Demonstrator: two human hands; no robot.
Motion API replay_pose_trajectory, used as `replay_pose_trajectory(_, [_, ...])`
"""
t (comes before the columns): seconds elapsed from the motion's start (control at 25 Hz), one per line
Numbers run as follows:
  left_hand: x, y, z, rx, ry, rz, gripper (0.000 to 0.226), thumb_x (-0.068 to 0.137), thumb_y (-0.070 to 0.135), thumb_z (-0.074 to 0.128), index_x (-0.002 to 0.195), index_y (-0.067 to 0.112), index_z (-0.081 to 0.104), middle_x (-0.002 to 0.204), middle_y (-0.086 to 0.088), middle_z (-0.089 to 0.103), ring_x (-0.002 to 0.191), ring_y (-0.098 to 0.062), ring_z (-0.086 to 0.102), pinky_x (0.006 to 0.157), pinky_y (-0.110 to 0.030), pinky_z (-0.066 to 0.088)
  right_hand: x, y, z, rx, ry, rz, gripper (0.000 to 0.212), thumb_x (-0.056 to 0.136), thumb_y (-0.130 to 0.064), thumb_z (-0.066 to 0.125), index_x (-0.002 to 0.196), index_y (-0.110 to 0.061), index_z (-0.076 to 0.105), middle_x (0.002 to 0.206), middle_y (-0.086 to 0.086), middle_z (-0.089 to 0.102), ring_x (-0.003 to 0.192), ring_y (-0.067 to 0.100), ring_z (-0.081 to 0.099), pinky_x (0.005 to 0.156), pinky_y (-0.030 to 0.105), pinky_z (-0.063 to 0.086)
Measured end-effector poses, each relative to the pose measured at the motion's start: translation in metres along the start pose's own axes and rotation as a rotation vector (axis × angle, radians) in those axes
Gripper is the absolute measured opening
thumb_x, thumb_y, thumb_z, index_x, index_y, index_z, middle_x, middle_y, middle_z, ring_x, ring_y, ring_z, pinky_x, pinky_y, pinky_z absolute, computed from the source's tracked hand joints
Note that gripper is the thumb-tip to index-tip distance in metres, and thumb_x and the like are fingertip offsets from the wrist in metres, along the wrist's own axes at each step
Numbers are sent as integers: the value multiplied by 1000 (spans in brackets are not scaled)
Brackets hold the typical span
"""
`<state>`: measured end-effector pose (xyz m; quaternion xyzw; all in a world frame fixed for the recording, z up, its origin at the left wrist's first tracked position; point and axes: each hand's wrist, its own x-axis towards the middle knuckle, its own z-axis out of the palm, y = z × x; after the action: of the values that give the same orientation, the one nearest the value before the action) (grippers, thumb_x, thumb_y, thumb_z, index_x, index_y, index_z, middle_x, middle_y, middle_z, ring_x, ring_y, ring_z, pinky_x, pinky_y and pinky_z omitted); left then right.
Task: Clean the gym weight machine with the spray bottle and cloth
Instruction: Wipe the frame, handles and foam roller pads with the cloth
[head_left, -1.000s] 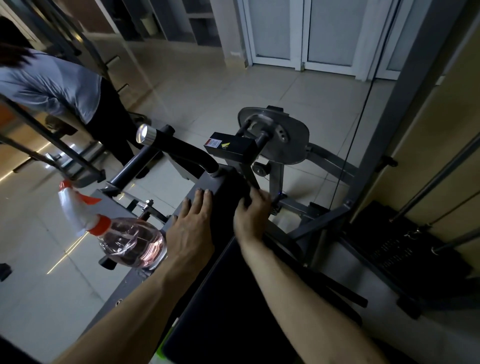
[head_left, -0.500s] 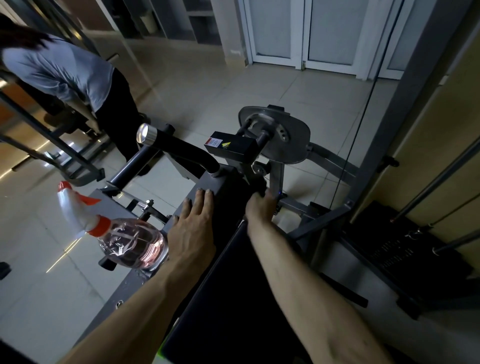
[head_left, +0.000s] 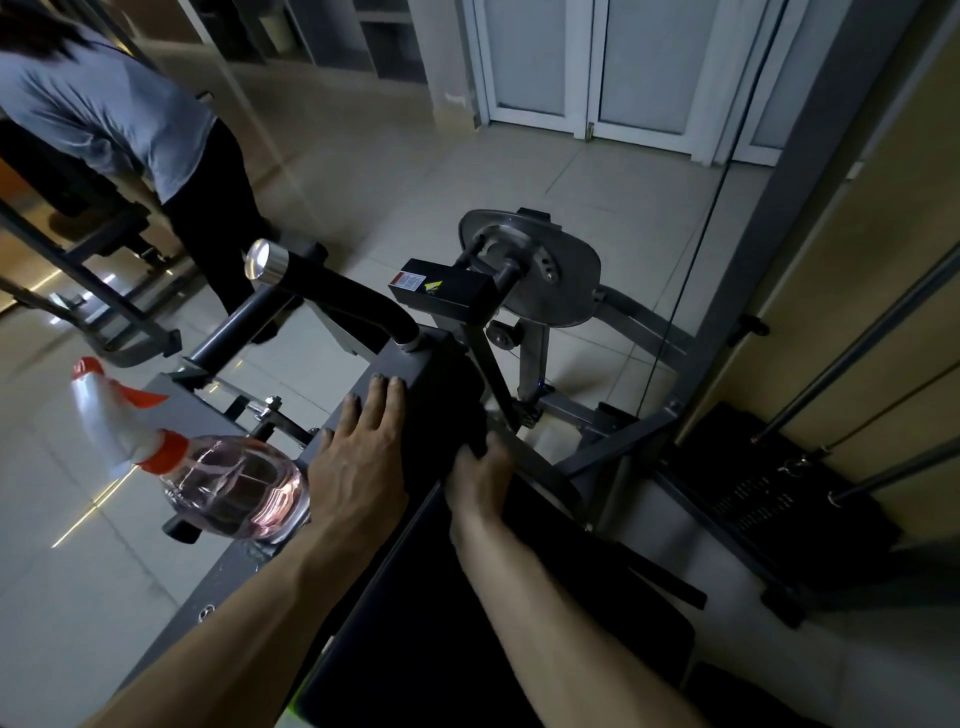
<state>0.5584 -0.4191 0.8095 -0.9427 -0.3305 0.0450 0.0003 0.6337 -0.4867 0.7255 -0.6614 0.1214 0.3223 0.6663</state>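
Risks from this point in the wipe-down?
1. The clear spray bottle of pink liquid sits at the grey frame edge beside the left hand; a nudge may topple it.
2. The right hand grips the dark cloth close to the steel linkage bar; possible pinch.

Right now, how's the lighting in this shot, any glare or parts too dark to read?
Head view: dim overall; the dark cloth in the right hand is nearly lost in shadow; glare on the spray bottle and the handle's chrome cap; wide-angle bending at the edges; the bystander is slightly blurred.
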Motion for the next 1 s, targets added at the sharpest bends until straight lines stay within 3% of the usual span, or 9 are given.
replay_pose_trajectory(0.08, [0,-1,0,-1,5,6,103,93,20,67,162,26,-9,170,2,-7,157,-30,6,111,-51,45,28,-26,2,-19,64,-106,50,103,3,45,152,-5,44,153,12,48,139,26,50,101,14,39])
replay_pose_trajectory(0.28, [-1,1,-2,18,12,8,106,91,21,70,162,25,-9,170,1,-7,157,-30,6,113,-49,43,15,-9,6,-178,84,-397,47,103,2,50,147,-12,53,152,11,51,138,21,52,103,8,38])
replay_pose_trajectory(0.4, [0,0,-2,19,0,21,109,89,30,73,163,24,-8,170,2,-7,157,-30,6,113,-47,43,-14,35,5,-147,-167,-614,40,105,-10,55,144,-21,59,152,4,51,139,18,51,109,30,49])
replay_pose_trajectory(0.44, [0,-1,-1,16,-3,26,108,89,30,72,162,25,-8,170,2,-7,157,-29,6,114,-48,42,-7,32,3,-170,-148,-632,41,105,-10,55,144,-21,59,153,4,49,141,19,49,112,32,46])
replay_pose_trajectory(0.56, [0,-4,2,14,22,29,104,92,22,68,162,26,-9,170,1,-7,157,-30,6,115,-51,39,35,-5,-3,-326,21,-652,50,95,4,57,139,-19,64,152,5,49,141,19,47,114,14,34])
replay_pose_trajectory(0.64, [1,-4,3,13,19,33,103,93,21,66,162,25,-9,170,1,-7,157,-30,5,116,-51,39,51,-34,-5,-382,60,-666,50,95,4,56,137,-21,66,150,0,48,137,14,49,113,17,38])
replay_pose_trajectory(0.76, [0,-3,1,16,15,31,103,93,19,66,162,25,-9,170,0,-8,157,-31,4,116,-51,38,40,-45,0,-448,100,-688,50,95,4,52,137,-20,65,142,2,47,127,13,49,100,2,35])
replay_pose_trajectory(0.92, [0,-3,1,15,5,32,107,92,30,70,162,24,-10,170,0,-9,157,-31,4,115,-51,39,-17,15,-19,-716,-67,-922,44,90,-4,69,133,-17,66,141,10,47,125,25,54,99,32,54])
replay_pose_trajectory(1.0, [0,-4,2,29,16,42,108,90,29,71,162,24,-9,171,-1,-7,157,-32,6,114,-51,40,-12,12,-33,-709,-154,-981,43,89,-4,69,129,-19,69,138,7,50,126,24,52,102,33,52])
